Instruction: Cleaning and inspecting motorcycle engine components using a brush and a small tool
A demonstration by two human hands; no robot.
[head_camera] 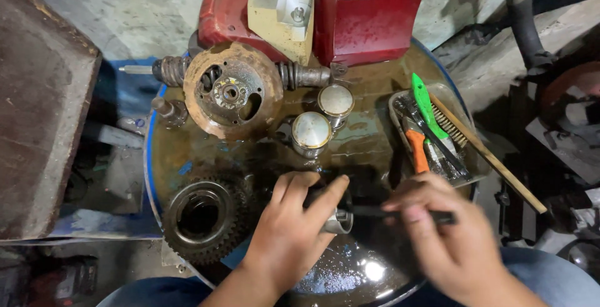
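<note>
Oily drum top [375, 125], concrete floor [137, 7]

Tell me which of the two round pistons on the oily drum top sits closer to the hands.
The lower-left piston: it stands just above the left hand. The other piston sits farther back, up and to the right, near the red engine housing.

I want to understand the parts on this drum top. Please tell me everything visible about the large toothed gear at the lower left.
The large gear is a dark, greasy metal ring with many small teeth around its rim and a wide round hole in the middle, inside a raised, lighter inner collar. It lies flat on the wet, oily drum top, near its left edge, below the rusty round housing. The left hand is close on its right; whether they touch is unclear.
</note>
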